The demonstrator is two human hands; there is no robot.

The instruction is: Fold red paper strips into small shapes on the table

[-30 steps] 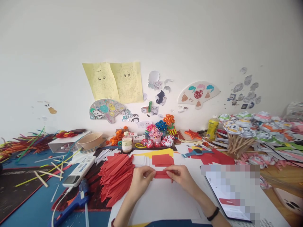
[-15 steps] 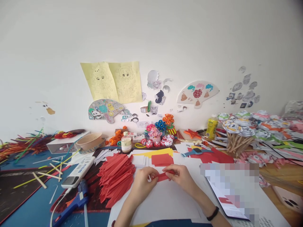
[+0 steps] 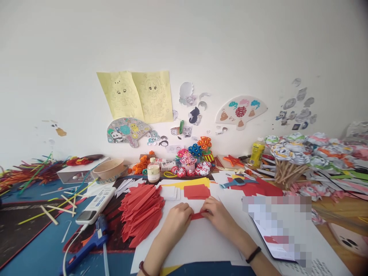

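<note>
Bowl far left of your hands, contents hidden. Your left hand and right hand pinch the red paper strip, now pressed flatter, lower than before.

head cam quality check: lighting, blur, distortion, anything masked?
Head view: soft, even daylight, no harsh shadows or glare; wide-angle bowing toward the edges, corners dim; a pixelated block masks the area right of the right hand; the red paper strip and left hand are fairly sharp.

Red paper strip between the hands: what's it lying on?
The red paper strip lies on a white sheet, pressed by the left hand and right hand. Both hands cover its ends.
</note>
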